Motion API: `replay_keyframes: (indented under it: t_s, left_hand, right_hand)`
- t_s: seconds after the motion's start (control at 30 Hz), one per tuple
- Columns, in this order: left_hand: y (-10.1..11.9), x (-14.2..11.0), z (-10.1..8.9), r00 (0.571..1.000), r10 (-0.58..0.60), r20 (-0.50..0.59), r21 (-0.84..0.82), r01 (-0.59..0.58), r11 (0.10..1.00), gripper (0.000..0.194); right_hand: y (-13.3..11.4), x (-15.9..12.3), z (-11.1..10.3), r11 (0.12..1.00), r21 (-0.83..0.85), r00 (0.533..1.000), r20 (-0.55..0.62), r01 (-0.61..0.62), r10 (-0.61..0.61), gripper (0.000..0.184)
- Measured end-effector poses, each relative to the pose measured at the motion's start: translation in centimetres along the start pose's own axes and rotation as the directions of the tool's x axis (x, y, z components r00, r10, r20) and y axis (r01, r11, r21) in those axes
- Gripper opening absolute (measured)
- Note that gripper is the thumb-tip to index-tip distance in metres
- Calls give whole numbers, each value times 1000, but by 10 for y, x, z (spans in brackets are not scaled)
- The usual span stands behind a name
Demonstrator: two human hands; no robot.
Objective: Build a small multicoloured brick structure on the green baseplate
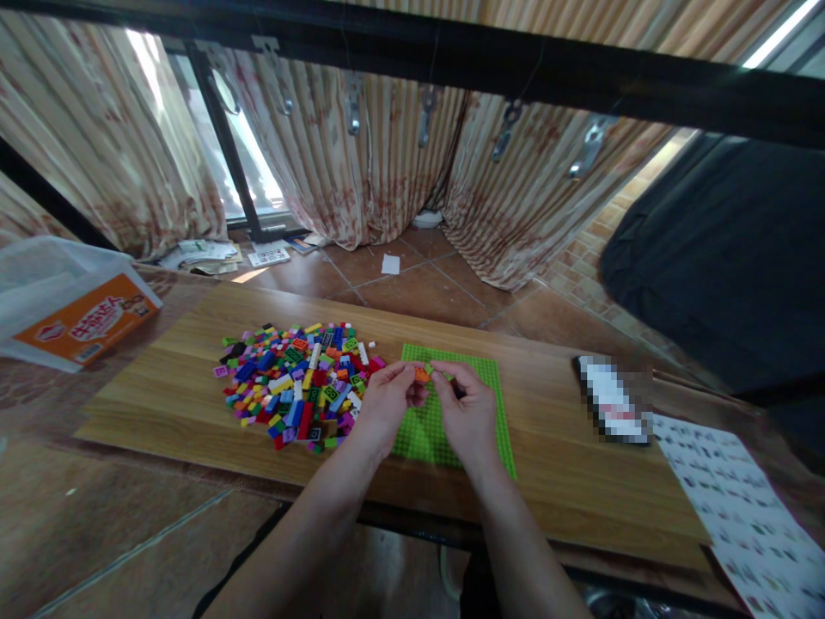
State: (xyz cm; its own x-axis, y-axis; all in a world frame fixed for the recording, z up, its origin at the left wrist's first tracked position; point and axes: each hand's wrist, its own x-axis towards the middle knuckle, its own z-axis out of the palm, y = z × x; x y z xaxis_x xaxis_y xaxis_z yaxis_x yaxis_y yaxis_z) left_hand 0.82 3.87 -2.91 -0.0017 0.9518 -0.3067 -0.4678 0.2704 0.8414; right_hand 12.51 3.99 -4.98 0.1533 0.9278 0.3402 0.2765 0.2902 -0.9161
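Observation:
Above the green studded baseplate, my two hands meet with fingertips close together. My left hand is closed in a pinch on a small orange toy brick. From the other side, my right hand pinches a small lime-green brick right against the orange one. Fingers cover much of both pieces, so I cannot tell whether they are joined. To the left of my left hand spreads a pile of mixed coloured bricks, lying loose on the wooden board.
The wooden board carries the bricks and baseplate. A pixelated phone-like object lies at right, beside a printed sheet. At far left stands a translucent tub with an orange label. A dark bar with hanging metal clips crosses the top.

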Motion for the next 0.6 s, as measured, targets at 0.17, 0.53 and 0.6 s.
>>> replay_keyframes:
  t_s: [0.17,0.53,0.6]
  left_hand:
    - [0,0,0,1000,-7,1,9,7,1000,13]
    - [1,0,0,998,-62,30,-54,64,996,13]
    - [1,0,0,997,-65,31,-50,67,997,14]
  right_hand:
    - [3,0,0,999,-29,1000,1,21,-21,14]
    - [0,1,-3,998,-44,999,19,34,-33,12]
    - [-1,1,-3,999,-40,999,18,29,-29,12]
